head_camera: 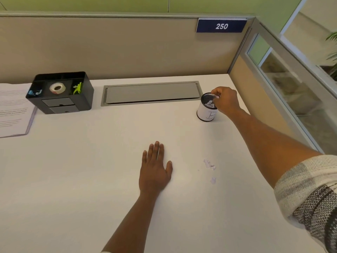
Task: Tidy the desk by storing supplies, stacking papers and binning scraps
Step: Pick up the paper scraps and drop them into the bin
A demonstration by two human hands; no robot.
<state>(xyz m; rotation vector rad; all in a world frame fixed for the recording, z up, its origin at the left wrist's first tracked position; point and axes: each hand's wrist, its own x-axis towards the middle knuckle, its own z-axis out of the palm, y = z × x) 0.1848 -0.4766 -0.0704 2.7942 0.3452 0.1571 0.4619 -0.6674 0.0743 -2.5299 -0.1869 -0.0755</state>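
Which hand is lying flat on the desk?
The left hand, fingers straight, palm down on the desk. The right hand is up at the cup, fingers pinched over its opening.

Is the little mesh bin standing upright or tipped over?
Upright: the mesh bin stands on its base on the desk, open mouth up.

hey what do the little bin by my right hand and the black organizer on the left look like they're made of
The small bin looks like black metal mesh: fine perforations show on its inner wall. A white paper label wraps its outside. The black desk organizer looks like moulded plastic, smooth with a slight sheen and rounded corners, though coated metal can't be ruled out.
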